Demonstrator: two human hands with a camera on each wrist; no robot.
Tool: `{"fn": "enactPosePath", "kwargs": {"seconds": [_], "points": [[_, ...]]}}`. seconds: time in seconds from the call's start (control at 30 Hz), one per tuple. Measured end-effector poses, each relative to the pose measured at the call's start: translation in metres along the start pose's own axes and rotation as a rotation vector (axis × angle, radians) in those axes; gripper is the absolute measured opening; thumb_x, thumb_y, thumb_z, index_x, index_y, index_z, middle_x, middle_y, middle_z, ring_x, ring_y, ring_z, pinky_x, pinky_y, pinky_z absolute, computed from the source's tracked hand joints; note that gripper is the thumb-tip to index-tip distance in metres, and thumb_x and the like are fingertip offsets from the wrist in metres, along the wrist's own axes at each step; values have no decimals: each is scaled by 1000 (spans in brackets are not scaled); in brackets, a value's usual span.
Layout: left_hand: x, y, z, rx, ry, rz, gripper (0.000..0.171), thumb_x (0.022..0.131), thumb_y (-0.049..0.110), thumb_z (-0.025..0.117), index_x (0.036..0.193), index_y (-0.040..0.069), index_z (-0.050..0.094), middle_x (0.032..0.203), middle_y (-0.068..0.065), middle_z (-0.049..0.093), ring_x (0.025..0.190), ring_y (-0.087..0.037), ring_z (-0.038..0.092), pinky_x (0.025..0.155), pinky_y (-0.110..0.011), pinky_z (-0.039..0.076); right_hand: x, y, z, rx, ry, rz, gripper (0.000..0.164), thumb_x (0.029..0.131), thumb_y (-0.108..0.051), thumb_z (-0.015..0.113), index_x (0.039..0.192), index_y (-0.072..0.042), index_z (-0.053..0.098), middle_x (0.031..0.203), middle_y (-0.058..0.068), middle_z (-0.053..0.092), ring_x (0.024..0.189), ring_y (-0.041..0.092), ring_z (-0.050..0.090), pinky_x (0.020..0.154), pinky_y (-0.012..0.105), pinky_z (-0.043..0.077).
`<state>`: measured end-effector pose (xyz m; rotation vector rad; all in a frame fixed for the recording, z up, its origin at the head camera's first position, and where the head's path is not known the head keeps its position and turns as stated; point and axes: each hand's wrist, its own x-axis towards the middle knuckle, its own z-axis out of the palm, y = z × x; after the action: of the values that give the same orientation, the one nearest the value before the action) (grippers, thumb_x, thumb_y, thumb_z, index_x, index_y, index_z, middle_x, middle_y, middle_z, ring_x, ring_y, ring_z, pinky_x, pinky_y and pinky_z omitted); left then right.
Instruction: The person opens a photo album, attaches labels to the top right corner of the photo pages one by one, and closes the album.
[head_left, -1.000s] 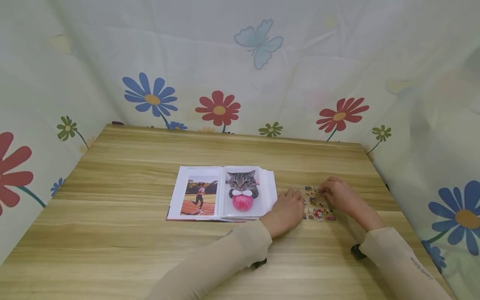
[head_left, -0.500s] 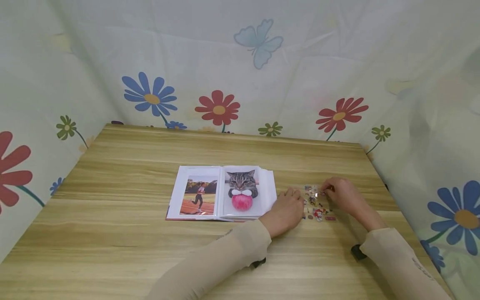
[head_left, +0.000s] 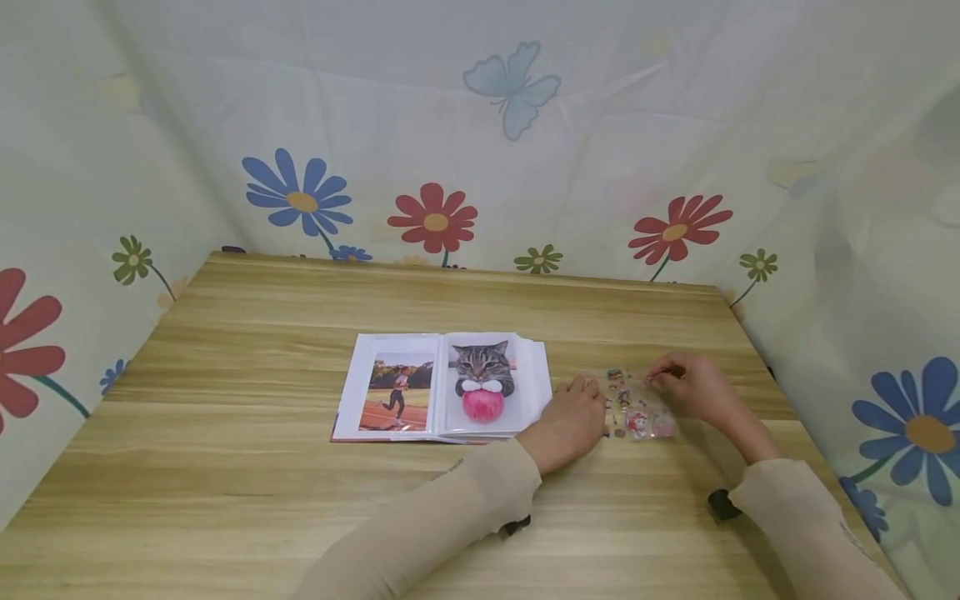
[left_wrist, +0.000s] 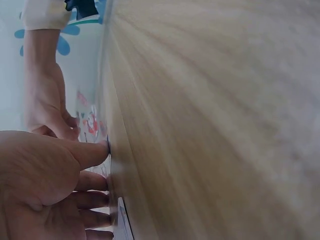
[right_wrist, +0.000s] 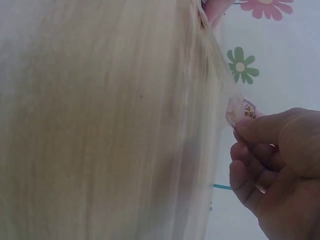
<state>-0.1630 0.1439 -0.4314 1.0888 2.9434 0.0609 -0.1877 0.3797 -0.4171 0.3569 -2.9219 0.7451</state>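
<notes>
A clear sticker sheet (head_left: 622, 404) with small colourful cartoon stickers lies on the table to the right of a photo album. My left hand (head_left: 572, 421) rests on the sheet's left edge, fingertips and thumb down, as the left wrist view also shows. At the sheet's upper right, my right hand (head_left: 693, 392) pinches a small sticker (right_wrist: 248, 110) between thumb and forefinger. Clear film stretches from that pinch toward the left hand in the right wrist view, so the sheet's right side is raised. Whether the sticker is fully loose from the film I cannot tell.
The open photo album (head_left: 532, 379) shows a runner photo (head_left: 397, 392) on its left page and a cat photo (head_left: 483, 379) on its right. It lies just left of the left hand on the wooden table (head_left: 247, 500). A flowered curtain (head_left: 585, 150) surrounds the table.
My right hand has moved slightly to the right, still pinching, and the sheet's right side has risen with it. The left hand has stayed in place.
</notes>
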Motion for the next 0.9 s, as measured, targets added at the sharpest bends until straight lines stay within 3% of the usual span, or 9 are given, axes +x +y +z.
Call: {"fn": "enactPosePath", "kwargs": {"seconds": [0.2, 0.4, 0.57, 0.67, 0.9], "points": [[0, 0, 0, -10, 10, 3, 37, 101, 41, 61, 125, 14, 69, 126, 1, 64, 116, -16, 56, 97, -29, 51, -3, 3, -1, 10, 46, 12, 8, 91, 5, 69, 92, 1, 75, 92, 19, 78, 85, 27, 71, 68, 21, 53], [0, 0, -1, -18, 4, 7, 38, 102, 40, 60, 126, 13, 69, 125, 0, 64, 114, -16, 55, 95, -28, 51, -6, 7, -5, 45, 42, 111, 9, 96, 0, 66, 98, 2, 74, 98, 22, 76, 86, 21, 68, 66, 18, 49], [0, -1, -3, -12, -4, 10, 37, 103, 37, 56, 125, 11, 69, 119, 0, 63, 107, -15, 53, 91, -27, 49, -10, 4, -7, 202, -60, 170, 17, 101, -11, 63, 106, 1, 74, 106, 21, 77, 83, 7, 65, 67, 18, 52], [1, -1, -4, -16, -17, 9, 36, 104, 36, 55, 124, 11, 70, 117, 0, 63, 106, -15, 53, 91, -27, 48, -13, 2, -5, 291, -149, 212, 22, 103, -16, 61, 110, 1, 72, 106, 19, 76, 80, 6, 62, 68, 21, 54], [4, -1, -3, -40, -47, 9, 39, 103, 38, 56, 127, 10, 68, 124, -3, 63, 112, -17, 54, 98, -31, 49, -14, -4, 1, 353, -223, 275, 24, 103, -10, 59, 116, 8, 67, 101, 14, 71, 83, 6, 64, 72, 23, 59]]}}
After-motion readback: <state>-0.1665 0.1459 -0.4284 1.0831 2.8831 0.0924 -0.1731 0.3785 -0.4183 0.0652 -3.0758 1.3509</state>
